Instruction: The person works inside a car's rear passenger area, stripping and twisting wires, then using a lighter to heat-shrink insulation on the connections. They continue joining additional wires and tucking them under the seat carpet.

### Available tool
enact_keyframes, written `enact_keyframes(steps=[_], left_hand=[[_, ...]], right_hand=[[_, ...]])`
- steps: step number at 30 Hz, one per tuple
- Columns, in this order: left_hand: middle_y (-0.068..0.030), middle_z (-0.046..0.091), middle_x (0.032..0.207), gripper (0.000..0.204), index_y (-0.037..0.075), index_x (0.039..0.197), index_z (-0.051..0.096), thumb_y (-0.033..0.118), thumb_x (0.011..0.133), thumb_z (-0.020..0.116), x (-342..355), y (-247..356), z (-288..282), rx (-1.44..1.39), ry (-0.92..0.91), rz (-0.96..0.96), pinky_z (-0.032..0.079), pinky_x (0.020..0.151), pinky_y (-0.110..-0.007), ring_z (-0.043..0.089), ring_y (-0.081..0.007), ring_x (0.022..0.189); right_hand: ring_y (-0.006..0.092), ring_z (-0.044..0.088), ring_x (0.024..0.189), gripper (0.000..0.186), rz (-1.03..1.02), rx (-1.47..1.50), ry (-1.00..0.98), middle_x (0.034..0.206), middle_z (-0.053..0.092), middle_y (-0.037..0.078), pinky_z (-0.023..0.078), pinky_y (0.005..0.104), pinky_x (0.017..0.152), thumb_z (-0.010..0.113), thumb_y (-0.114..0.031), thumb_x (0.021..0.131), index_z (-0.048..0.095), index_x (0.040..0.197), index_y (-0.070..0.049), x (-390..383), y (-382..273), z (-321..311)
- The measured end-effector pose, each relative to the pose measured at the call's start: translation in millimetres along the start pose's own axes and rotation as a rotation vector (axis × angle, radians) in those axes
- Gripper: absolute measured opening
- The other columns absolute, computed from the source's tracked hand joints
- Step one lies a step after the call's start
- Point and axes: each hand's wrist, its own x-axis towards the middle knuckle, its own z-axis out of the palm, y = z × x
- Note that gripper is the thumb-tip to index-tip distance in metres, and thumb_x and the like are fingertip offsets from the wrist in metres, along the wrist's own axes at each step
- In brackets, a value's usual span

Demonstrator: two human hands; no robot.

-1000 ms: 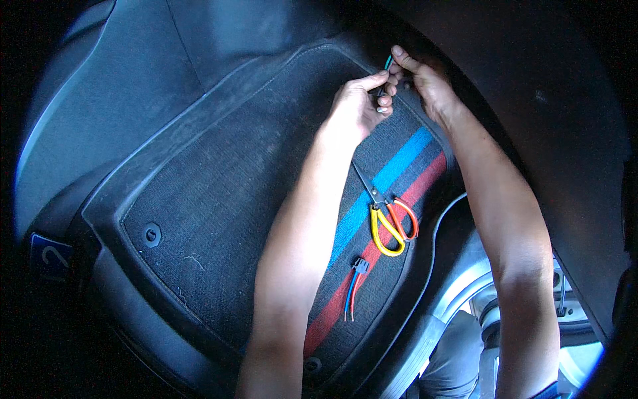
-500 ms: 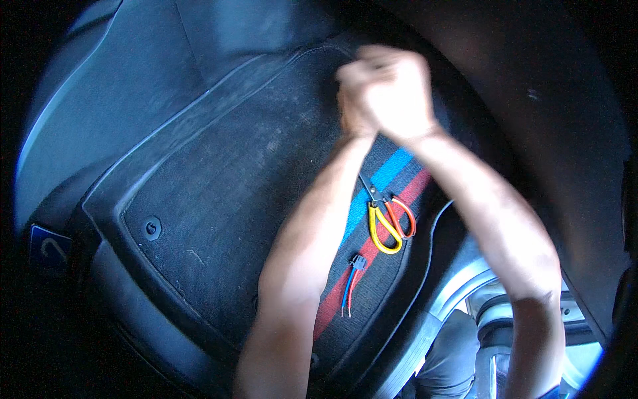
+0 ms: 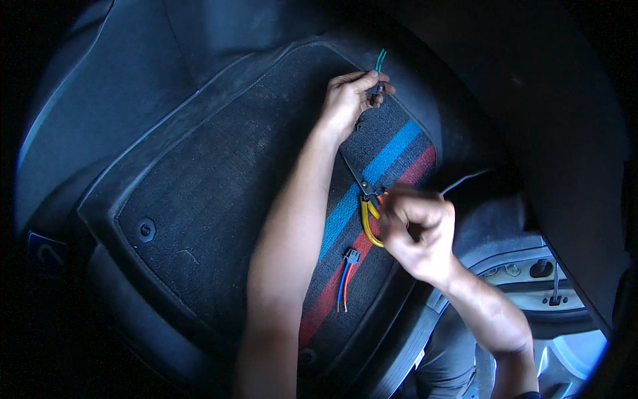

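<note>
My left hand [image 3: 349,100] is at the far end of a dark floor mat [image 3: 219,179], its thumb and fingers closed on a small dark wire connector [image 3: 378,87]. Two short green wires [image 3: 380,60] stick up from that connector. Nearer to me, my right hand [image 3: 422,233] is curled with its fingers drawn in; motion blurs it, and whatever it may hold cannot be made out. Under and beside it lie scissors [image 3: 369,223] with yellow and orange handles, partly covered by the hand. A second black connector [image 3: 351,255] with red and blue wires [image 3: 344,286] rests on the mat's red stripe.
Blue [image 3: 392,154] and red stripes run along the right side of the mat. A round fastener [image 3: 145,230] sits at its left. Dark car trim [image 3: 100,193] borders the mat, and a pale door sill [image 3: 412,352] lies at the lower right.
My hands were together at the far end of the mat; now they are apart. The right has come back toward me, over the scissors. The green-wired connector now shows in my left hand.
</note>
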Motion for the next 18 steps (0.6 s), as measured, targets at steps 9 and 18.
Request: enact_keyframes(steps=[9, 18], left_hand=[[-0.0147, 0.069, 0.114, 0.029, 0.0, 0.124, 0.062, 0.017, 0.101, 0.055, -7.9, 9.6, -9.7, 0.094, -0.179, 0.007, 0.053, 0.09, -0.029, 0.063, -0.0132, 0.091], [-0.0191, 0.067, 0.12, 0.032, -0.004, 0.128, 0.055, 0.011, 0.1, 0.055, -13.7, 12.3, -4.3, 0.089, -0.226, 0.054, 0.054, 0.09, -0.028, 0.065, -0.0152, 0.097]], right_hand=[[0.0295, 0.063, 0.086, 0.016, 0.238, -0.096, -0.352, 0.095, 0.064, 0.013, 0.055, 0.0409, 0.074, 0.07, -0.011, 0.088, 0.069, 0.101, -0.003, -166.5, -23.4, 13.8], [0.0209, 0.064, 0.066, 0.018, 0.185, -0.198, -0.344, 0.079, 0.067, 0.007, 0.052, 0.0336, 0.06, 0.075, -0.016, 0.084, 0.07, 0.097, -0.006, -192.2, -40.9, 35.9]])
